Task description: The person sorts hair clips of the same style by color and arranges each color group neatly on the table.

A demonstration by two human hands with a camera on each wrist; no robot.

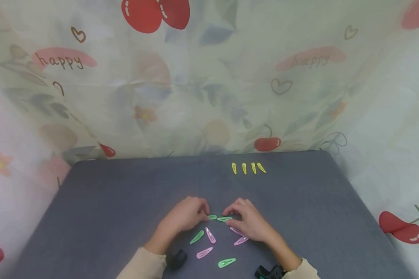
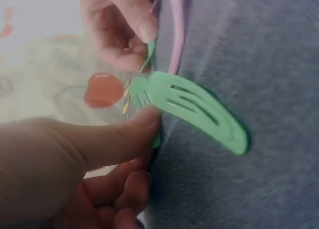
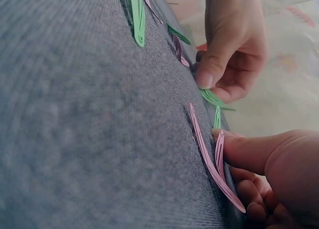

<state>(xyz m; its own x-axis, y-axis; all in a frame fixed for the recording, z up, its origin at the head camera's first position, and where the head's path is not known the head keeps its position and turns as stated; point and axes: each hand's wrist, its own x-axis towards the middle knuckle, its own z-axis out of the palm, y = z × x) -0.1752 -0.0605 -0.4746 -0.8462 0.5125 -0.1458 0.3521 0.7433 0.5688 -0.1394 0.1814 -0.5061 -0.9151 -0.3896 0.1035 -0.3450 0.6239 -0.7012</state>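
Thumb and forefinger of the left hand (image 1: 186, 214) pinch the left one of two slim green snap hair clips (image 1: 212, 217), while those of the right hand (image 1: 249, 221) close around the other green clip (image 1: 225, 219), just below the frame's centre; the clips lie nearly end to end. The step in hand appears to be setting these two in place; the next move likely calls for a light, level release. Pink snap clips lie close below, one (image 1: 210, 235) near the left hand, another (image 1: 241, 240) just under the right, leaving little slack there. Two more green clips, one (image 1: 197, 236) beside the left wrist and one (image 1: 227, 263) at bottom centre, lie loose. Free room stretches left and right across the dark grey tabletop (image 1: 101, 201); four yellow snap clips (image 1: 244, 169) line up near its far edge, before a printed cloth backdrop (image 1: 195, 112).
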